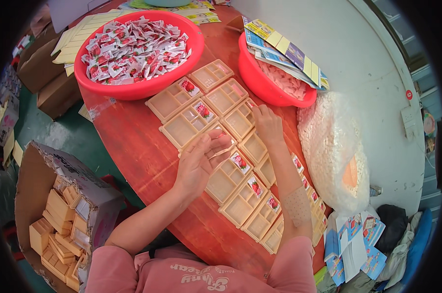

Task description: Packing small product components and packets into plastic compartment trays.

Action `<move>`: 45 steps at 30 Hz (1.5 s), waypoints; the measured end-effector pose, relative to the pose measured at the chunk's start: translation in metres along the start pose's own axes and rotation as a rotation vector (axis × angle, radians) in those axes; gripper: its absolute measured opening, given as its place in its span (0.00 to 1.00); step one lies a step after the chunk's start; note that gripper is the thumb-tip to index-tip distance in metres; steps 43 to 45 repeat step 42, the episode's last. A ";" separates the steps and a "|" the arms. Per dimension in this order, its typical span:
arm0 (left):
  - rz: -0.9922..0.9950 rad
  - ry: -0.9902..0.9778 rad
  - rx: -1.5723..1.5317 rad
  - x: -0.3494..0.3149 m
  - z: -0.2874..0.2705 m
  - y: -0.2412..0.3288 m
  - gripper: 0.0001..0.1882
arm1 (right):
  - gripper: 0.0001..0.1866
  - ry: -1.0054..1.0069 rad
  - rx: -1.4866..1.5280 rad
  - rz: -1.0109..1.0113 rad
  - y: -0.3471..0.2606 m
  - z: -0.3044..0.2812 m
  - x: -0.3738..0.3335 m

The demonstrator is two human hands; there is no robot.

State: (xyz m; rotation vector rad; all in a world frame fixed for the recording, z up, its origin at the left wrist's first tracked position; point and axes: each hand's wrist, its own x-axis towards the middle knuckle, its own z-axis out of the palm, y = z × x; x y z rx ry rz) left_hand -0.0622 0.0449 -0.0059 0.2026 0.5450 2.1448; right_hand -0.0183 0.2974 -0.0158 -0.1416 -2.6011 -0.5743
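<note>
My left hand (pixel 199 163) hovers palm-inward over the left row of peach plastic compartment trays (pixel 186 124). Its fingers are loosely curved and apart, and no held thing is clear in it. Under its fingertips a tray partly shows. My right hand (pixel 268 126) reaches over the neighbouring row, with fingertips pinched at the small upper compartment of a tray (pixel 239 120); what they hold is hidden. Several left-row trays carry a strawberry-printed sachet (pixel 241 161) in one compartment. Farther up, the right row's trays show a pinkish piece (pixel 238 88) in a compartment.
A red basin (pixel 196 53) heaped with sachets (pixel 135 51) stands far left. Another red basin (pixel 245 63) holds pink pieces under printed cards (pixel 287 49). A clear bag of pale pieces (pixel 330 146) leans right. A carton of peach trays (pixel 60 234) stands lower left, beside the red table (pixel 133 161).
</note>
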 end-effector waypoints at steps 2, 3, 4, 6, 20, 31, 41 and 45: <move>0.041 0.008 0.013 0.000 -0.002 0.006 0.17 | 0.04 0.002 0.000 -0.013 0.000 0.000 0.000; 0.050 0.012 0.013 -0.001 -0.003 0.010 0.17 | 0.03 0.009 0.008 -0.017 -0.002 -0.001 0.002; 0.091 0.015 0.071 -0.003 -0.005 0.016 0.17 | 0.02 0.019 0.018 -0.022 -0.003 -0.003 0.005; 0.159 0.023 0.132 -0.006 -0.009 0.029 0.17 | 0.01 0.043 0.077 0.017 -0.004 -0.013 0.005; 0.655 0.459 0.359 0.038 -0.061 0.085 0.16 | 0.13 -0.021 0.850 0.022 -0.127 -0.046 0.221; 0.498 0.341 0.397 0.037 -0.057 0.081 0.18 | 0.12 -0.417 0.996 0.437 -0.135 -0.006 0.263; 0.109 -0.041 -0.032 0.042 -0.063 0.079 0.37 | 0.10 -0.410 1.753 0.756 -0.110 -0.093 0.152; 0.105 -0.071 -0.066 0.041 -0.054 0.079 0.38 | 0.10 -0.403 1.745 0.779 -0.105 -0.094 0.144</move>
